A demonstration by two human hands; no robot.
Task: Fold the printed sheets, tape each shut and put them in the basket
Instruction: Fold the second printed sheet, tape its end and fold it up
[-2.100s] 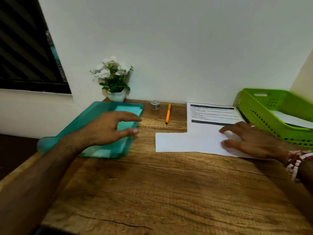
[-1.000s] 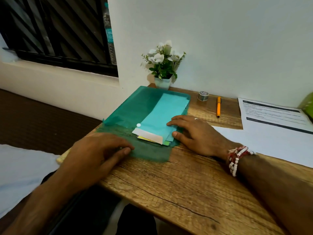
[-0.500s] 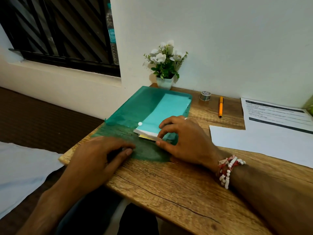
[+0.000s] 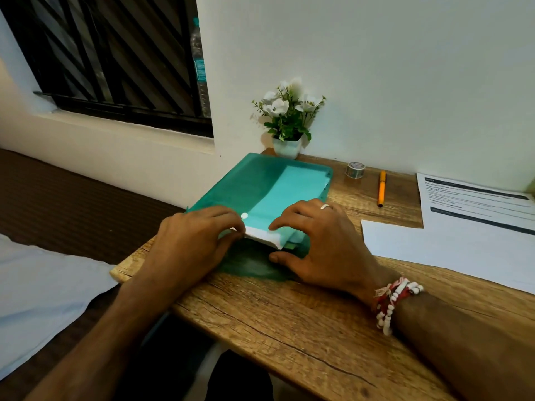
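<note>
Since the frame half a second earlier, the left hand [image 4: 191,241] has moved in from the folder's open flap to the near end of the white paper stack [image 4: 262,237], and both hands now meet at that stack. Farthest to the left of the left hand is a pale cloth [image 4: 43,290] below the desk edge, with a barred window [image 4: 115,59] above it. The left hand lies palm down with fingers extended and slightly curled; its fingertips [image 4: 237,227] touch the left corner of the stack, but whether they pinch it or only press on it cannot be told. Between the two hands, the stack protrudes from the mouth of the teal plastic folder [image 4: 254,183], just below the folder's white snap button [image 4: 244,216]. The right hand [image 4: 321,244] is half open and clawed over the right end of the stack: its index finger rests on top, its thumb [image 4: 285,258] lies on the dark green flap [image 4: 252,266] below, and a ring [image 4: 325,206] is visible on one finger. Beyond the hands, a white pot of flowers [image 4: 289,117] stands against the wall. A beaded bracelet [image 4: 390,299] circles the right wrist. To the right of the right hand, well apart from it, a tape roll [image 4: 355,170] and an orange pen [image 4: 381,188] lie on the wooden desk [image 4: 289,322]. Farther right, a blank white sheet [image 4: 448,250] lies flat, and a printed sheet [image 4: 474,201] lies just behind it; neither is touched or folded.
</note>
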